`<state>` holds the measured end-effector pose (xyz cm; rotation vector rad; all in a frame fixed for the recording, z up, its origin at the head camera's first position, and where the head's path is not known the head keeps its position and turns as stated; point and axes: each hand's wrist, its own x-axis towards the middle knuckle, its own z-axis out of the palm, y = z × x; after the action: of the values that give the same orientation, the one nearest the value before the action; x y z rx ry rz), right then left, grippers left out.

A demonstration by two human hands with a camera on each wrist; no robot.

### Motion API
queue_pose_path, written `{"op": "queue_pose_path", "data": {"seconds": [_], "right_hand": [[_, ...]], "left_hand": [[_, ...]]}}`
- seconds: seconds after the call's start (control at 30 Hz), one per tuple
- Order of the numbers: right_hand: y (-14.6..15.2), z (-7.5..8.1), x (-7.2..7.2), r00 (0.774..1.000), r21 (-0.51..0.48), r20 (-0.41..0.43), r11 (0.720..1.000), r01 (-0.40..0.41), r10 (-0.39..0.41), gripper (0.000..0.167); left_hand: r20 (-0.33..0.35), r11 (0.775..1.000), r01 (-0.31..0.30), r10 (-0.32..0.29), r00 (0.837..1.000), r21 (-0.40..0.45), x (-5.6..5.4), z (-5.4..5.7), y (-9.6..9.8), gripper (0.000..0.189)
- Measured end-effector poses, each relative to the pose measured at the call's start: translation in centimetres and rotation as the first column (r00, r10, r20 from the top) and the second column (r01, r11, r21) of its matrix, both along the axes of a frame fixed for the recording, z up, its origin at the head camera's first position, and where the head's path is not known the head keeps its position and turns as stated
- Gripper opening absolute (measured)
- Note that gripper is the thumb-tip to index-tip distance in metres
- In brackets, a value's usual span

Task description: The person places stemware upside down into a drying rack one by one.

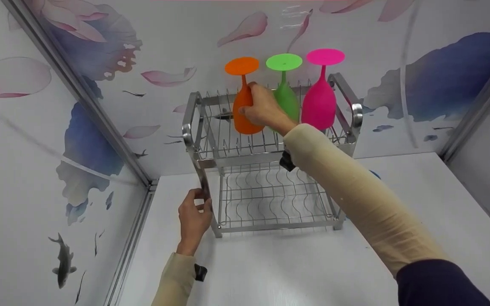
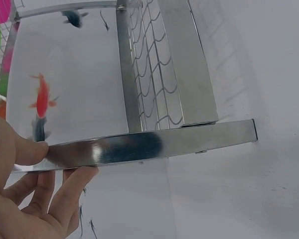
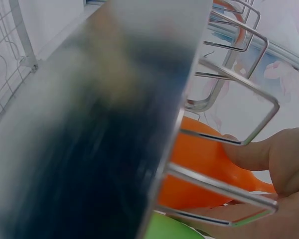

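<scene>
An orange wine glass (image 1: 240,98) stands upside down on the upper tier of a metal dish rack (image 1: 249,160). My right hand (image 1: 267,107) grips its bowl, thumb on one side and fingers on the other; the right wrist view shows the thumb against the orange bowl (image 3: 197,172). Right of it are an upturned green wine glass (image 1: 289,100), partly behind my hand, and an upturned pink wine glass (image 1: 319,108). My left hand (image 1: 195,216) pinches the rack's front left upright (image 2: 124,149) between thumb and fingers.
The rack's lower tier (image 1: 270,197) has wavy wire dividers. It stands on a white tabletop (image 1: 270,263) against a back wall (image 1: 211,25) printed with flowers and fish. A side wall (image 1: 24,178) rises at the left. Something blue (image 1: 374,174) shows behind my right sleeve.
</scene>
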<state>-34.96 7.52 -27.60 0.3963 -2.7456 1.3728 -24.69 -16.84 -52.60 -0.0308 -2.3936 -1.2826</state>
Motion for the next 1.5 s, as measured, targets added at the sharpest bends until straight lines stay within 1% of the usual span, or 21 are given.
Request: {"op": "queue_pose_path", "data": {"seconds": [0.17, 0.37, 0.6, 0.73, 0.83, 0.97, 1.13, 1.23, 1.37, 1.5], "right_hand": [[0.0, 0.0, -0.1, 1.0, 0.025, -0.004, 1.0, 0.01, -0.01, 0.049], [0.1, 0.0, -0.1, 1.0, 0.056, -0.025, 0.998, 0.007, -0.005, 0.054], [0.3, 0.1, 0.1, 0.999, 0.046, -0.031, 0.999, 0.016, -0.015, 0.055], [0.7, 0.3, 0.6, 1.0, 0.041, -0.023, 0.999, 0.017, -0.016, 0.061], [1.2, 0.4, 1.4, 1.0, 0.029, -0.027, 1.0, 0.0, 0.001, 0.064], [2.1, 0.8, 2.6, 0.998, 0.025, -0.06, 0.999, -0.034, 0.035, 0.066], [3.7, 1.6, 4.1, 0.996, 0.046, -0.073, 0.998, -0.053, 0.056, 0.071], [4.7, 1.9, 5.1, 0.995, 0.04, -0.071, 0.997, -0.071, 0.074, 0.072], [6.3, 1.9, 6.6, 0.992, 0.034, -0.085, 0.995, -0.089, 0.092, 0.07], [8.6, 1.5, 8.2, 0.985, 0.033, -0.135, 0.994, -0.105, 0.109, 0.068]], "left_hand": [[-0.004, 1.0, 0.003, -0.003, 1.0, -0.007, 0.0, 0.0, 0.1, 0.03], [0.002, 1.0, 0.005, -0.005, 1.0, -0.002, -0.1, 0.0, 0.1, 0.032], [0.019, 1.0, 0.002, -0.002, 1.0, 0.002, -0.2, 0.0, 0.2, 0.031], [0.014, 1.0, 0.003, -0.003, 1.0, 0.003, -0.2, 0.0, 0.2, 0.03], [0.017, 1.0, 0.004, -0.004, 1.0, -0.003, -0.1, -0.1, 0.2, 0.029], [0.023, 1.0, 0.01, -0.009, 1.0, -0.007, 0.1, -0.1, 0.1, 0.029], [0.033, 1.0, 0.01, -0.01, 0.999, -0.011, 0.0, 0.3, 0.0, 0.03], [0.042, 1.0, 0.011, -0.01, 0.999, -0.009, -0.1, 0.4, -0.2, 0.031], [0.05, 1.0, 0.015, -0.015, 0.999, -0.005, -0.2, 0.4, -0.5, 0.031], [0.069, 0.999, 0.043, -0.043, 0.997, 0.008, -0.1, 0.3, -0.7, 0.031]]}}
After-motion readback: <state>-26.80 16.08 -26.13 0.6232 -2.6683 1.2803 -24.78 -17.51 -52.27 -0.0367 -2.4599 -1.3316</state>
